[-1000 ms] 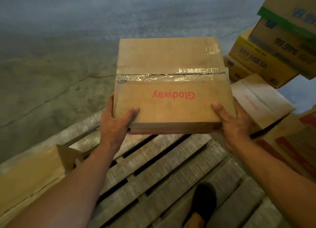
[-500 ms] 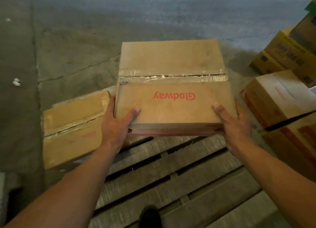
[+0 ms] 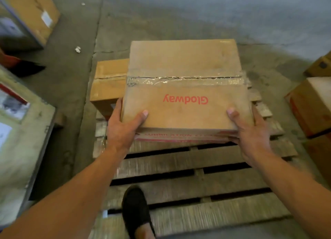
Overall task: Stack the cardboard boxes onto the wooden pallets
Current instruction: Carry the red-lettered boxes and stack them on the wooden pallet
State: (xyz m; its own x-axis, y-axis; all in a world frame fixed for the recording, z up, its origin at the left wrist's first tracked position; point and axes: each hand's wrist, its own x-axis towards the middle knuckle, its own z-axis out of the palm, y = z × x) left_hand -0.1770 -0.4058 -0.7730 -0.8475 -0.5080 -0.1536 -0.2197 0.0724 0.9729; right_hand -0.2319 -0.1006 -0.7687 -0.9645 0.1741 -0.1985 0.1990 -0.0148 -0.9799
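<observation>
Moved farther over the pallet (image 3: 179, 163), the Glodway box (image 3: 184, 63), gripped by left hand (image 3: 121, 129) and right hand (image 3: 250, 131), may pinch fingers (image 3: 118, 104) against the far-left corner box (image 3: 109, 81), seemingly just beside.

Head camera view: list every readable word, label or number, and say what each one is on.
"Glodway": red, upside down from this view, on top of the carried box.
Red print on that box's near side: blurred, unreadable.
White label on the box at upper left: too blurred.
Patches on the pale box at left: too blurred.
</observation>
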